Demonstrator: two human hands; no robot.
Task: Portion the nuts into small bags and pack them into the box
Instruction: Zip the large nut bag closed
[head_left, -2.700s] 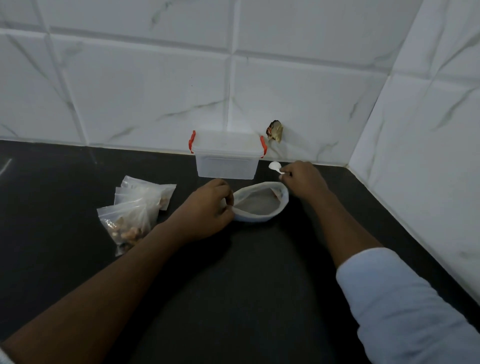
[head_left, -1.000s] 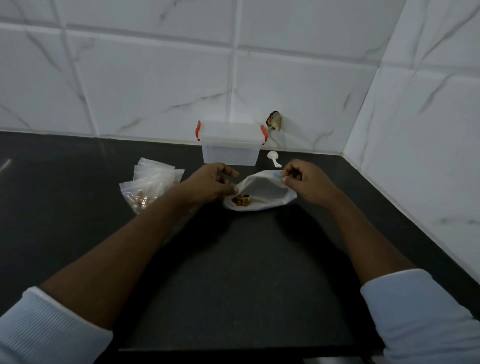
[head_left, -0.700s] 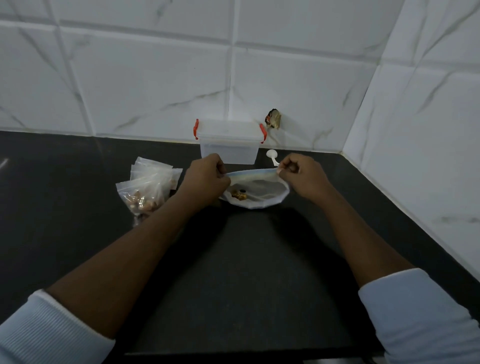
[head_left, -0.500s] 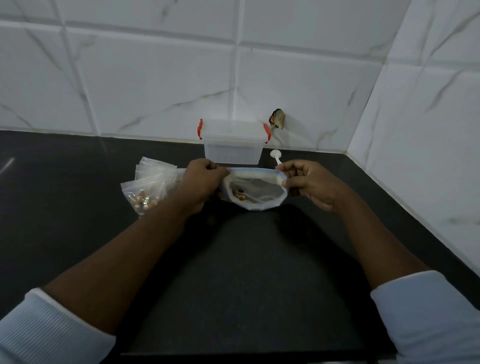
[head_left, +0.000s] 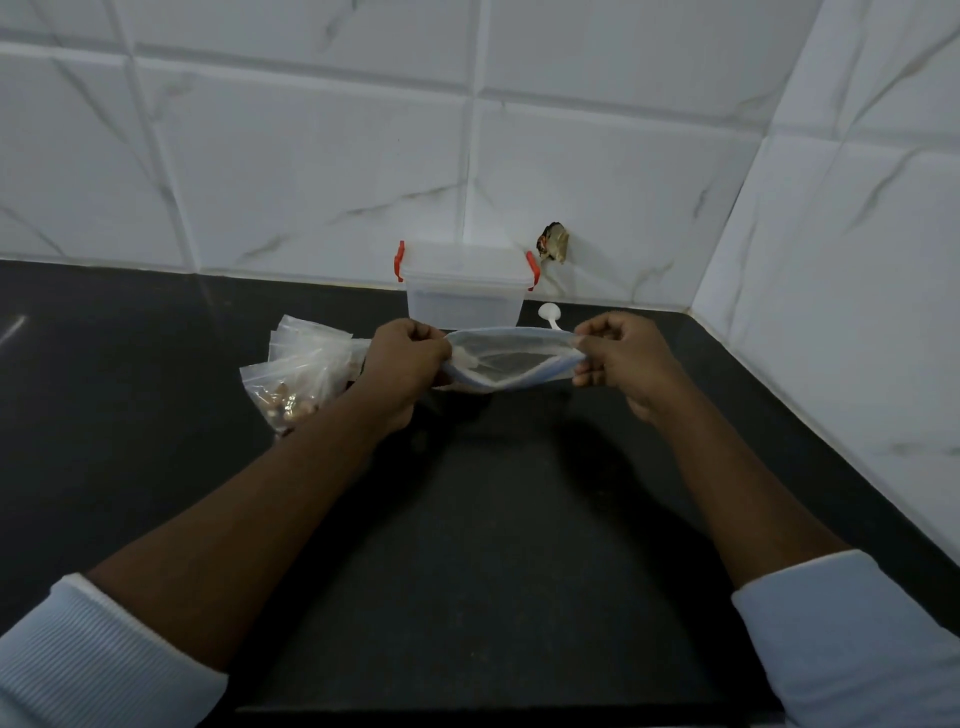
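Pinching opposite ends, our left hand (head_left: 405, 364) and right hand (head_left: 625, 359) stretch the zip bag (head_left: 511, 359). Lidded box (head_left: 464, 297): 12 o'clock. Nut-filled bags (head_left: 297, 378): 9 o'clock.

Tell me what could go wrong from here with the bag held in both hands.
The bag gapes open between the left hand and the right hand; tipped, it could spill onto the counter.
Both pinch only its ends, so the seal may close unevenly.
The box looks lidded, so packing will need a free hand.
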